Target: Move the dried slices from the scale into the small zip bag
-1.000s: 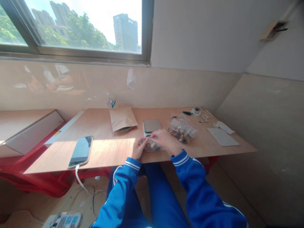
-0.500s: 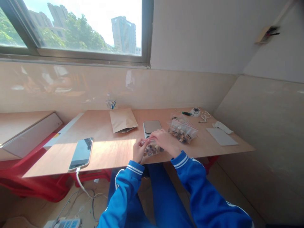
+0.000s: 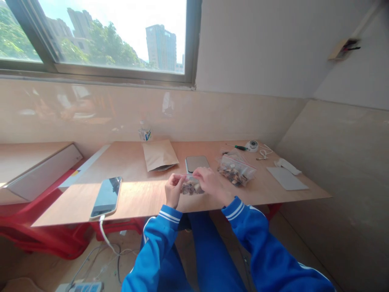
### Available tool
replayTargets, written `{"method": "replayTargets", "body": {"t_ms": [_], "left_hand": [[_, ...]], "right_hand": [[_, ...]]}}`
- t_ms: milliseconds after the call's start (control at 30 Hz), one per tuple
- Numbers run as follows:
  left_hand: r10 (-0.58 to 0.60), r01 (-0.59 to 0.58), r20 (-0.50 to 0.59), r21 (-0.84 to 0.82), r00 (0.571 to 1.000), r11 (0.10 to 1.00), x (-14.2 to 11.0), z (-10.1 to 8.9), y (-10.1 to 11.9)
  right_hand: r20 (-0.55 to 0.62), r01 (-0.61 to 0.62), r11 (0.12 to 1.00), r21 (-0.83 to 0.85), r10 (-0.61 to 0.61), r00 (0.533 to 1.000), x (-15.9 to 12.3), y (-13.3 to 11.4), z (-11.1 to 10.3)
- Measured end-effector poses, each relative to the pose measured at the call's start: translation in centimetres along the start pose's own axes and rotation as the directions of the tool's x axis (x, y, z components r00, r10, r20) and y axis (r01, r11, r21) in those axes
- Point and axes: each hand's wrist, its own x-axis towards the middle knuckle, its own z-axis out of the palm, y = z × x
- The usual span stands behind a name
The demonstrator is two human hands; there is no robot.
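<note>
Both of my hands pinch the top edge of a small clear bag [image 3: 190, 187] of brown pieces, held just above the front of the wooden table [image 3: 136, 194]. My left hand [image 3: 173, 190] grips its left corner and my right hand [image 3: 210, 183] grips the right side. A larger clear zip bag [image 3: 236, 170] with similar brown pieces lies just right of my right hand. Right behind the small bag sits a small flat scale [image 3: 197, 163].
A brown paper pouch [image 3: 159, 155] lies behind left. A phone [image 3: 107, 196] with a white cable rests at the front left. A screwdriver [image 3: 237, 147], a round tape [image 3: 252, 145], a white sheet [image 3: 287, 178] and a small bottle [image 3: 144, 133] sit along the back and right.
The small bag has been lifted off the table edge and is now held up between both hands. My left hand has shifted a little to the left.
</note>
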Motion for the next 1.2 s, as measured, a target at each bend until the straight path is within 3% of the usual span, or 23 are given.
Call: {"method": "replayTargets", "body": {"t_ms": [100, 233, 333, 467, 567, 667, 767, 867, 933, 1100, 1200], "left_hand": [[0.086, -0.087, 0.044, 0.026, 0.995, 0.996, 0.9, -0.5, 1.1], [0.176, -0.191, 0.136, 0.099, 0.975, 0.977, 1.3, -0.1, 1.9], [0.210, -0.236, 0.171, 0.147, 0.963, 0.960, 1.4, 0.5, 2.0], [0.256, -0.302, 0.238, 0.183, 0.937, 0.935, 2.3, 0.6, 2.6], [0.312, -0.361, 0.225, 0.229, 0.923, 0.904, 3.2, 0.2, 2.8], [0.345, -0.384, 0.182, 0.269, 0.921, 0.883, 3.7, -0.3, 2.5], [0.320, -0.366, 0.201, 0.274, 0.926, 0.889, 3.6, -0.4, 1.9], [0.250, -0.300, 0.214, 0.250, 0.944, 0.921, 3.6, -0.3, 1.6], [0.227, -0.276, 0.209, 0.248, 0.951, 0.929, 3.6, -0.3, 1.6], [0.191, -0.224, 0.152, 0.241, 0.970, 0.944, 3.6, -0.7, 1.6], [0.124, -0.148, 0.122, 0.213, 0.985, 0.966, 3.3, -0.7, 0.9]], "right_hand": [[0.051, -0.006, 0.984, 0.177, -0.003, 0.999, 0.8, -0.8, -1.4], [0.138, -0.003, 0.966, 0.260, -0.034, 0.990, 2.2, -1.3, -2.3], [0.192, 0.037, 0.978, 0.206, -0.078, 0.978, 3.2, -0.9, -2.2], [0.170, 0.086, 0.994, 0.067, -0.096, 0.981, 3.9, -0.9, -2.2], [0.157, 0.008, 0.998, 0.069, -0.019, 0.987, 3.8, -1.2, -2.3], [0.217, -0.076, 0.995, 0.057, 0.062, 0.974, 3.2, -1.2, -2.4], [0.256, -0.052, 0.997, -0.061, 0.066, 0.964, 2.6, -1.0, -2.2], [0.205, 0.036, 0.987, -0.154, -0.004, 0.979, 2.4, -0.9, -1.8], [0.182, 0.070, 0.987, -0.145, -0.043, 0.982, 2.3, -0.8, -1.7], [0.236, -0.007, 0.997, -0.073, 0.024, 0.971, 2.3, -0.1, -1.6], [0.199, 0.078, 0.988, -0.137, -0.050, 0.979, 2.5, 0.0, -1.2]]}}
